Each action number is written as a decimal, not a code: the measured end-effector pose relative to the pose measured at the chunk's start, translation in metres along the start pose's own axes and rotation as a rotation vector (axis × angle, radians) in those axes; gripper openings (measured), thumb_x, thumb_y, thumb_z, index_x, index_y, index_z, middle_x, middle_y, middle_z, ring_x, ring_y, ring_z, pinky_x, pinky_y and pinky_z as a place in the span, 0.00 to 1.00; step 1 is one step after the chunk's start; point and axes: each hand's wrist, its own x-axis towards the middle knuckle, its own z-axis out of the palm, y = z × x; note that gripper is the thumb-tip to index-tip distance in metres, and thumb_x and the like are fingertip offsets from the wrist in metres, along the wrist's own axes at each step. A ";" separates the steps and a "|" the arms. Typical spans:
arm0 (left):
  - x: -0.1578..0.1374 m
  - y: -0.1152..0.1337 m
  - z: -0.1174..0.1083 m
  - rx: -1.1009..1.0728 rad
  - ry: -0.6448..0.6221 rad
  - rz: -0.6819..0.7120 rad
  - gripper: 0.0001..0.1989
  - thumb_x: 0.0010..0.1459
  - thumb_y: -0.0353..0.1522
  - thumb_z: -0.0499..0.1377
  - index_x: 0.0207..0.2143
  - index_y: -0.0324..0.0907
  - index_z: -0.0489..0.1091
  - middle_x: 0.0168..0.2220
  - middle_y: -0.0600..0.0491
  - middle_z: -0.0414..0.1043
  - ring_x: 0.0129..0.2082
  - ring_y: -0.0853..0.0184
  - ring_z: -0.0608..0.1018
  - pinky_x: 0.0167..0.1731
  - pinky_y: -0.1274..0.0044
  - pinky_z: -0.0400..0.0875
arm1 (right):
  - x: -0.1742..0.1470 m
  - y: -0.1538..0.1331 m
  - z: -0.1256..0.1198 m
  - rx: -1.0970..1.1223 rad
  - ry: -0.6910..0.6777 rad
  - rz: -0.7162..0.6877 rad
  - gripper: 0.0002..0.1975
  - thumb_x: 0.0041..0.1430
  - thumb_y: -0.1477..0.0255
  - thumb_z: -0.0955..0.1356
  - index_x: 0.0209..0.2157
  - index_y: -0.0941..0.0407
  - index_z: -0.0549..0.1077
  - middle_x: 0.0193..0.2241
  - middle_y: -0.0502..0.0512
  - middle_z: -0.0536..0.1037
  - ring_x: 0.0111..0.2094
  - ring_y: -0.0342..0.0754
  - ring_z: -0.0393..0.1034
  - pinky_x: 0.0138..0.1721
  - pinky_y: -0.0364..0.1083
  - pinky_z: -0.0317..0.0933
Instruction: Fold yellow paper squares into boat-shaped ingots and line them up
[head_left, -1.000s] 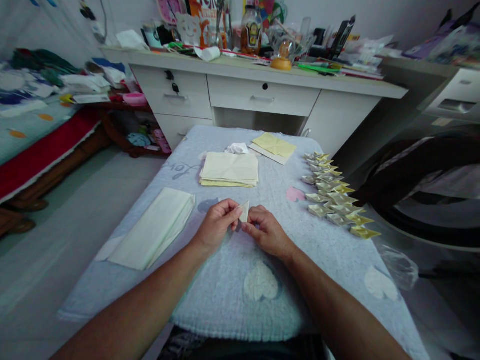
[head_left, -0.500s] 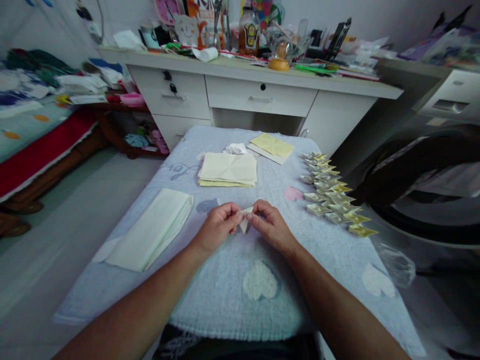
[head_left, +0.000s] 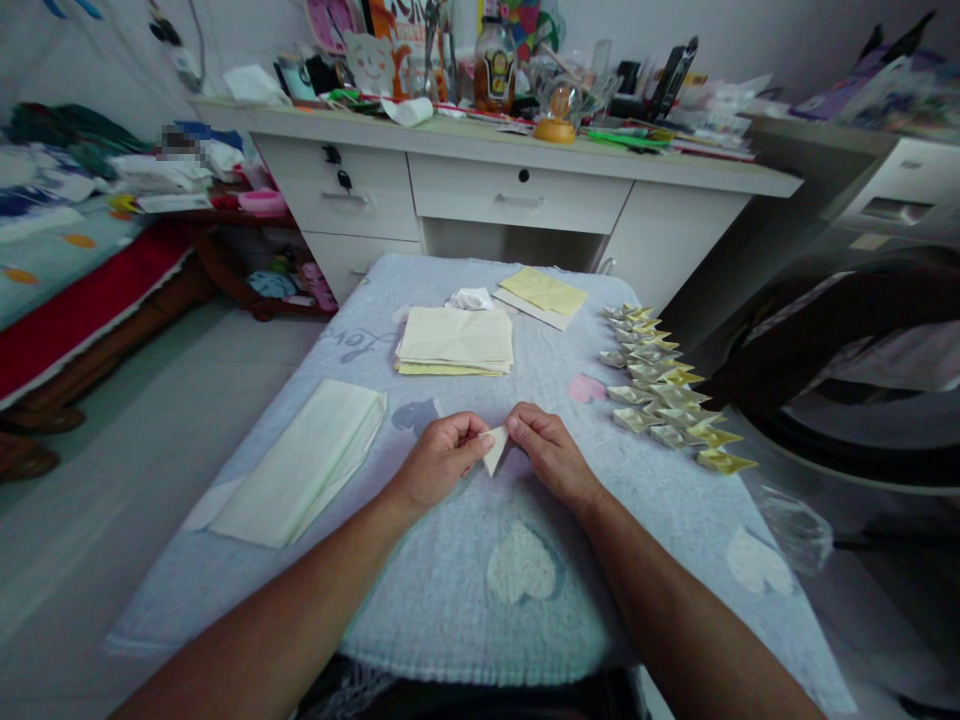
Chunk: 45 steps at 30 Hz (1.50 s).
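- Paper triangle [head_left: 494,453], point down, is between the two hands above the desk [head_left: 435,595], the largest thing here, covered by a pale blue cloth with heart prints.
- Long, pale folded paper bundle [head_left: 300,465] lies slantwise at the left of the desk.
- Small folded paper boats [head_left: 677,397], whitish and yellow, stand close together in rows along the right edge.
- Cream paper stack [head_left: 455,335] lies beyond the hands, yellow showing at its bottom.
- Yellow sheet [head_left: 541,289] rests on a whiter sheet [head_left: 555,321] near the far edge.
- Left hand [head_left: 441,455] is nearly closed, thumb and forefinger pinching the triangle's left corner, other fingers curled.
- Right hand [head_left: 551,450] is likewise bent inward, thumb and fingertips pinching the right corner.
- Crumpled white paper [head_left: 470,299] sits just behind the stack.
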 end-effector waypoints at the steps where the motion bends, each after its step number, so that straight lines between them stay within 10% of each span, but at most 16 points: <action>1: 0.000 0.000 0.000 -0.002 0.000 0.001 0.14 0.56 0.40 0.60 0.26 0.40 0.63 0.19 0.61 0.57 0.18 0.76 0.59 0.19 0.81 0.52 | 0.000 0.000 0.000 -0.003 0.000 -0.005 0.21 0.65 0.58 0.60 0.21 0.55 0.62 0.23 0.49 0.62 0.30 0.45 0.59 0.34 0.45 0.54; 20: -0.001 0.004 0.002 -0.084 -0.003 -0.038 0.12 0.56 0.39 0.60 0.29 0.41 0.63 0.20 0.61 0.58 0.17 0.76 0.61 0.19 0.81 0.55 | -0.001 -0.001 0.001 0.099 -0.089 0.032 0.20 0.61 0.57 0.64 0.22 0.55 0.64 0.24 0.48 0.63 0.29 0.44 0.59 0.34 0.44 0.55; 26: -0.006 0.005 0.006 0.241 0.219 0.221 0.06 0.56 0.32 0.60 0.33 0.42 0.64 0.33 0.55 0.64 0.32 0.70 0.70 0.30 0.80 0.65 | -0.001 0.001 0.004 0.043 -0.030 0.052 0.15 0.57 0.61 0.66 0.23 0.55 0.66 0.23 0.48 0.64 0.28 0.44 0.59 0.32 0.43 0.54; 31: -0.010 0.009 0.009 0.469 0.163 0.371 0.06 0.55 0.28 0.61 0.36 0.43 0.68 0.40 0.52 0.67 0.40 0.67 0.72 0.37 0.78 0.68 | 0.000 0.003 0.007 0.015 0.037 0.061 0.14 0.58 0.63 0.66 0.23 0.56 0.66 0.23 0.48 0.65 0.28 0.44 0.59 0.32 0.44 0.54; 45: -0.003 -0.002 0.008 0.168 0.091 0.182 0.09 0.52 0.31 0.63 0.33 0.41 0.64 0.34 0.55 0.68 0.35 0.70 0.73 0.36 0.78 0.70 | -0.002 0.001 0.005 0.037 -0.016 0.018 0.16 0.55 0.58 0.70 0.25 0.56 0.70 0.25 0.49 0.69 0.31 0.44 0.63 0.36 0.44 0.56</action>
